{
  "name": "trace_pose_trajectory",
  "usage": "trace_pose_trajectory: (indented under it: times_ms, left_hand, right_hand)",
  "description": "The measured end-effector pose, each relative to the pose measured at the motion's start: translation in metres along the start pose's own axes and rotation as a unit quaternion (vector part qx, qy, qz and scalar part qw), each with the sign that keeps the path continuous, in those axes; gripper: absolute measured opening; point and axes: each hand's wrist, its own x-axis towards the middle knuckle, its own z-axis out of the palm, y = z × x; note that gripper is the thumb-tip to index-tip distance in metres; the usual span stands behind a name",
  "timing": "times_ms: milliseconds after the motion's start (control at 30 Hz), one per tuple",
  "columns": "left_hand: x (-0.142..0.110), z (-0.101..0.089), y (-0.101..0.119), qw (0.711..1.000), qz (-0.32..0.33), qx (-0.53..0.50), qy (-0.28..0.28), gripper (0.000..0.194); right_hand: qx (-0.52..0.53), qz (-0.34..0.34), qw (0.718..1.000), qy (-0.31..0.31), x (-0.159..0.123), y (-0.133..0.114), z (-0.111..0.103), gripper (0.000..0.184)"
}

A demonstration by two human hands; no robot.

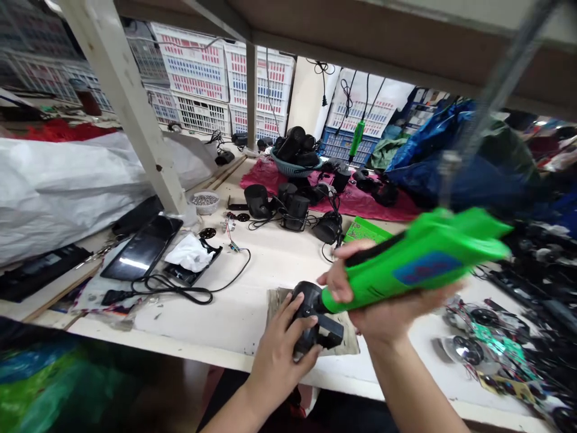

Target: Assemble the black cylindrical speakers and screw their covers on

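My right hand is wrapped round a bright green electric screwdriver, held at a slant with its nose pointing down and left. The nose meets a black plastic speaker housing lying on a grey cloth pad near the bench's front edge. My left hand grips the housing from the left, its fingers curled over the top. The screwdriver's tip and any screw under it are hidden.
A bowl of screws, a phone and a coiled black cable lie to the left. Black speakers and a green tray stand behind. Circuit boards and speaker cones are heaped right. A shelf overhangs the bench.
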Motion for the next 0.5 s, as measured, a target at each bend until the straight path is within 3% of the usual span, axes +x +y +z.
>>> trace_pose_trajectory:
  times_ms: [100,167,267,333,367,433,500]
  left_hand:
    - [0.003,-0.007,0.009,0.999,0.005,0.052,-0.006,0.032]
    - [0.012,-0.013,0.02,0.992,0.037,0.115,-0.027,0.042]
    - [0.037,-0.022,0.034,0.973,0.107,0.151,-0.135,0.061]
    - [0.056,-0.027,0.037,0.973,0.102,0.097,-0.183,0.054]
    - [0.064,-0.028,0.035,0.982,0.065,0.043,-0.169,0.048]
    - [0.075,-0.028,0.025,0.993,-0.04,-0.076,-0.077,0.037]
    - [0.076,-0.024,0.006,0.979,-0.138,-0.15,0.03,0.029]
  right_hand:
    - [-0.033,-0.054,0.995,0.081,-0.008,-0.017,-0.025,0.076]
    - [-0.078,-0.064,0.987,0.127,-0.012,-0.023,-0.045,0.078]
    - [-0.124,-0.043,0.978,0.159,-0.017,-0.02,-0.075,0.08]
    - [-0.151,-0.021,0.976,0.155,-0.02,-0.016,-0.093,0.081]
    - [-0.17,-0.013,0.975,0.146,-0.021,-0.014,-0.1,0.081]
    - [-0.213,-0.008,0.968,0.131,-0.024,-0.012,-0.112,0.081]
    - [-0.237,-0.012,0.964,0.119,-0.025,-0.012,-0.119,0.08]
